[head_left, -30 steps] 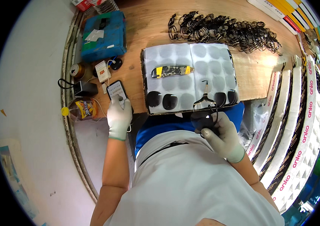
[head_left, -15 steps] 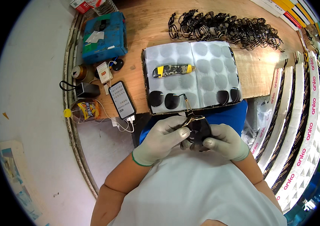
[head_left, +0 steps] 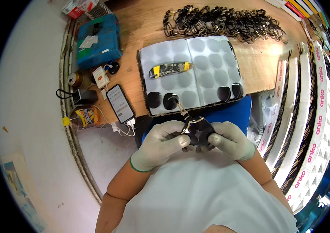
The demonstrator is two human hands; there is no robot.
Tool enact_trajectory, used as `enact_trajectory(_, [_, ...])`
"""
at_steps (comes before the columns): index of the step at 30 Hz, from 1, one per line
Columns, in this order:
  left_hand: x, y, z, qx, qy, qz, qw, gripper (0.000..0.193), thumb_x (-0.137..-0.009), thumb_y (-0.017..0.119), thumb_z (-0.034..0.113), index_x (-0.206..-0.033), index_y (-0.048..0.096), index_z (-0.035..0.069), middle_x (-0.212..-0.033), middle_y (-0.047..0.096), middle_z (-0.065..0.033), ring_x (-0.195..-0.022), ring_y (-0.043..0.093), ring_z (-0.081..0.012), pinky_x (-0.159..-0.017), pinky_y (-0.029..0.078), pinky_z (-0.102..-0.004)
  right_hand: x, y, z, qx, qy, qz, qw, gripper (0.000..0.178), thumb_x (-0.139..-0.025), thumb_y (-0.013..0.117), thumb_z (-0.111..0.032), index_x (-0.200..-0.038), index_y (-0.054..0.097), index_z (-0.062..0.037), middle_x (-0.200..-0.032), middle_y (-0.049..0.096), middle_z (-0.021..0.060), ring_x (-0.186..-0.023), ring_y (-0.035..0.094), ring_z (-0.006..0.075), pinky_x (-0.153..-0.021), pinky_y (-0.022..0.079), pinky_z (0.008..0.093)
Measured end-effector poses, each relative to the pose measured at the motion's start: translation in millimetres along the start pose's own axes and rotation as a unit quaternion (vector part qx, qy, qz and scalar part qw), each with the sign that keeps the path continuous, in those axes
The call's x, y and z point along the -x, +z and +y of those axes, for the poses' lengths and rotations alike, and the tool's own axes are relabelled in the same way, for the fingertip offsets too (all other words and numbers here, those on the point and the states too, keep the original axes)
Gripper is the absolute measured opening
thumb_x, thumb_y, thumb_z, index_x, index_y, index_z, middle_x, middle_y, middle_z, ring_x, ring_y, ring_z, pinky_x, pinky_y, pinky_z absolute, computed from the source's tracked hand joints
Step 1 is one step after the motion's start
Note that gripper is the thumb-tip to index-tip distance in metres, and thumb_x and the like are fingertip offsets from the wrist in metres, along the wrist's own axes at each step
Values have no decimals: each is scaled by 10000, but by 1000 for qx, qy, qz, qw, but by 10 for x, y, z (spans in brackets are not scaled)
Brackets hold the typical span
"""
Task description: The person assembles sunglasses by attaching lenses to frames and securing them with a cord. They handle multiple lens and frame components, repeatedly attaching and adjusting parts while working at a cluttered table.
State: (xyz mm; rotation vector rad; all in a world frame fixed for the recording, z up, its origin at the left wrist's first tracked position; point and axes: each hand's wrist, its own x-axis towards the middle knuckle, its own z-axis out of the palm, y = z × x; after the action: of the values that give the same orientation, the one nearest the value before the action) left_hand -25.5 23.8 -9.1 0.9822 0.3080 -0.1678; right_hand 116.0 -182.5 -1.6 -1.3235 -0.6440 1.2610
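Observation:
A pair of sunglasses [head_left: 203, 132] with dark lenses and thin gold-and-black metal is held in front of my body. My left hand [head_left: 161, 144], in a pale glove, is closed on its left side, thumb on top. My gloved right hand [head_left: 233, 141] pinches the dark right side; the fingertips underneath are partly hidden. One temple arm points away toward a shallow box [head_left: 193, 89] lined with white paper over rows of round lenses. Loose dark lenses [head_left: 154, 99] lie along the box's near edge. A yellow and camouflage utility knife [head_left: 171, 69] rests on the paper.
Tangled eyeglass frames [head_left: 223, 23] are heaped at the back of the wooden table [head_left: 260, 58]. To the left are a phone [head_left: 120, 104] with cables, a black power adapter [head_left: 85, 96], a can [head_left: 75, 79] and a blue case [head_left: 99, 42]. White racks [head_left: 310, 112] stand at the right.
The sunglasses have turned a little in my hands, so the dark lens side now lies more level. Both hands keep their hold. The whole view has shifted slightly.

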Motion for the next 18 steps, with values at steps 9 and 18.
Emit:
enact_trajectory(9, [11, 22, 21, -17, 37, 2, 999, 258, -1025, 652, 176, -1125, 693, -58, -963, 703, -92, -867, 645, -137, -785, 538, -299, 22, 104, -85, 134, -106, 39, 985, 289, -1067, 505, -217, -996, 652, 21, -820, 719, 105, -711, 675, 211, -675, 535, 331])
enact_trajectory(18, [40, 69, 105, -121, 79, -42, 989, 252, -1043, 624, 154, -1156, 674, -66, -1005, 706, -102, -928, 665, -144, -816, 551, -301, 24, -16, -157, 116, -50, 18, 992, 301, -1055, 538, -213, -964, 684, 34, -807, 734, 103, -720, 701, 201, -674, 539, 311])
